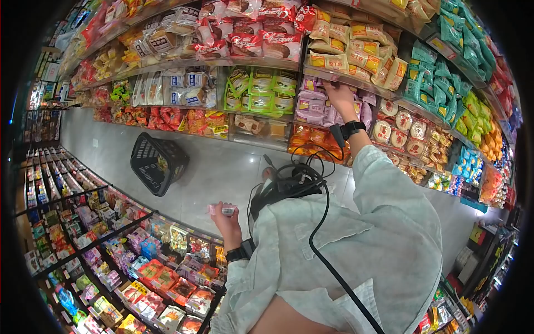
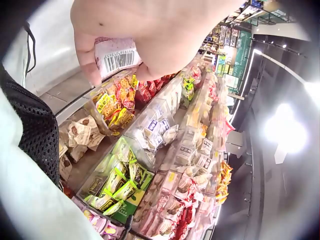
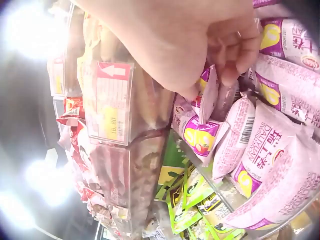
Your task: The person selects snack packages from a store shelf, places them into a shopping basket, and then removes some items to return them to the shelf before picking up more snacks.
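My left hand [image 1: 228, 225] grips a small pink packet [image 2: 117, 59] low over the aisle, its barcode side showing between the thumb and fingers. My right hand [image 1: 342, 101] reaches into a clear shelf bin of pink-and-purple wrapped Swiss rolls [image 1: 310, 107]. In the right wrist view, its thumb and curled fingers pinch a Swiss roll packet [image 3: 210, 97] at the bin's near corner. More of the same packets [image 3: 260, 145] lie piled beside and under that hand.
Green snack packets [image 1: 261, 92] fill the bin left of the Swiss rolls. Red chocolate pie packets [image 1: 278, 44] and yellow packets [image 1: 367, 53] sit above. A black basket [image 1: 158, 164] stands on the grey floor [image 1: 217, 161]. A low display [image 1: 167, 278] borders the aisle. Black cables [image 1: 317, 222] hang before me.
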Available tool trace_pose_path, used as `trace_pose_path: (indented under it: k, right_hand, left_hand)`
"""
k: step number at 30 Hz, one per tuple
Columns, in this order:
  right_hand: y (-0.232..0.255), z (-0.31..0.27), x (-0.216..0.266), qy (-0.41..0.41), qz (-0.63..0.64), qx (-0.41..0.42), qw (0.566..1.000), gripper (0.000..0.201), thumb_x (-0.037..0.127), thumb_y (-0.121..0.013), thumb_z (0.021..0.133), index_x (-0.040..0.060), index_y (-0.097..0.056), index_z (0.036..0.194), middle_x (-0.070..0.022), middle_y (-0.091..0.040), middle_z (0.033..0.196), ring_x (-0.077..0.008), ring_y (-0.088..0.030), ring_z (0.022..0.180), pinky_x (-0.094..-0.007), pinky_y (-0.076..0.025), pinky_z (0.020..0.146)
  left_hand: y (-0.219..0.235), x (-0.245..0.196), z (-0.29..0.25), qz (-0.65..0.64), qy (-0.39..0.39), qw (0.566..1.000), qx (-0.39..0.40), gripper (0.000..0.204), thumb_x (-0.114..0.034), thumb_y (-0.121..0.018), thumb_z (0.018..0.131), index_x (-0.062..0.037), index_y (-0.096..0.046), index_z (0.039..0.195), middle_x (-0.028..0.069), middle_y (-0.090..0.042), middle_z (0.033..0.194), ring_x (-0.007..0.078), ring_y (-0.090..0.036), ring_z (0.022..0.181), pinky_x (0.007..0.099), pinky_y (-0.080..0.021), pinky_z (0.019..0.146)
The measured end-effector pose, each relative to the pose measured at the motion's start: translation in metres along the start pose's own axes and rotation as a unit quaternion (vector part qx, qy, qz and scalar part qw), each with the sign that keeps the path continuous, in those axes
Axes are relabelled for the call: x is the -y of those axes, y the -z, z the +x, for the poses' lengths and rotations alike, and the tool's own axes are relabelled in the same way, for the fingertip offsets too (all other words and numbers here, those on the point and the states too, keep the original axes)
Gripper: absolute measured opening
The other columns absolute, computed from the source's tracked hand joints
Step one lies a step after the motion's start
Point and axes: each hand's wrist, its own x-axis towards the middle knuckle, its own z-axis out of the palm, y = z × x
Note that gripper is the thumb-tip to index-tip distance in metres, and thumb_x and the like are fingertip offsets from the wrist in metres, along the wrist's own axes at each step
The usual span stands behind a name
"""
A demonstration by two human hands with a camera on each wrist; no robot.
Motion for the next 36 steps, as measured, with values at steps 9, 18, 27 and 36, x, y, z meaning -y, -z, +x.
trace_pose_path:
  k: [9,18,27,36]
  right_hand:
    - [0.013,-0.083,-0.022,0.113,0.010,0.019,0.993,0.049,0.037,-0.070,0.088,0.0034,-0.064,0.123,-0.0220,-0.067,0.120,-0.0341,-0.065,0.110,-0.0409,-0.051,0.096]
    - [0.032,-0.230,0.068,0.092,0.107,0.198,0.970,0.034,0.018,-0.068,0.095,0.0024,-0.062,0.125,-0.0067,-0.069,0.106,-0.0131,-0.065,0.094,-0.0289,-0.053,0.085]
    - [0.035,-0.301,0.139,0.080,0.110,0.274,0.952,0.035,0.021,-0.068,0.098,0.0039,-0.061,0.128,-0.0081,-0.069,0.110,-0.0152,-0.066,0.101,-0.0316,-0.053,0.091]
    - [0.016,-0.276,0.125,0.143,0.131,0.284,0.939,0.052,0.021,-0.077,0.088,-0.0014,-0.056,0.130,-0.0123,-0.067,0.124,-0.0209,-0.066,0.112,-0.0365,-0.052,0.102]
  left_hand:
    - [-0.011,-0.036,0.042,0.029,-0.020,0.988,0.147,0.043,-0.012,-0.062,0.091,-0.0106,-0.042,0.129,0.0093,-0.052,0.117,0.0237,-0.057,0.102,0.0421,-0.055,0.081]
    - [-0.060,-0.067,0.047,0.191,0.011,0.890,0.413,0.058,-0.006,-0.062,0.094,-0.0100,-0.036,0.146,0.0074,-0.057,0.126,0.0176,-0.062,0.106,0.0288,-0.055,0.076]
    - [-0.120,-0.068,0.005,0.235,-0.065,0.747,0.619,0.069,-0.014,-0.069,0.095,-0.0054,-0.033,0.153,0.0060,-0.062,0.124,0.0097,-0.062,0.098,0.0249,-0.052,0.070]
    - [-0.119,-0.044,0.000,0.272,-0.139,0.707,0.638,0.080,-0.002,-0.069,0.092,-0.0070,-0.025,0.159,0.0111,-0.050,0.141,0.0196,-0.056,0.124,0.0334,-0.052,0.096]
